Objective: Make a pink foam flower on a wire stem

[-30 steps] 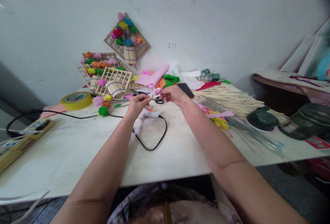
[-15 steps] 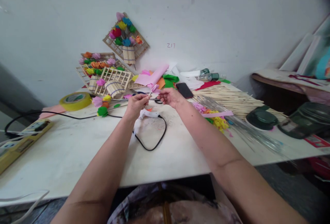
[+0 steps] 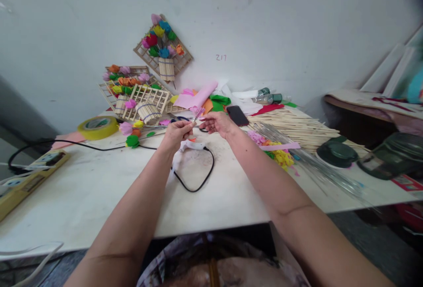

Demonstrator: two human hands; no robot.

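My left hand pinches the thin stem of a pink paper flower, with its petals pointing up and away from me. Close to the flower's right side is my right hand, its fingers curled and drawn together near the stem; whatever they hold is too small to make out. Beneath my hands lies a white glue gun with a black cord, partly covered by my left hand and wrist. Scissors show in part between my hands.
Lattice panels with paper flowers lean at the back left. Yellow tape and a power strip are on the left. To the right lie a phone, wooden sticks, wires, paper scraps and a jar.
My right fingers have shifted slightly beside the stem, and the pink flower's head has tilted a little to the right. My left hand keeps its pinch; the view has moved slightly.
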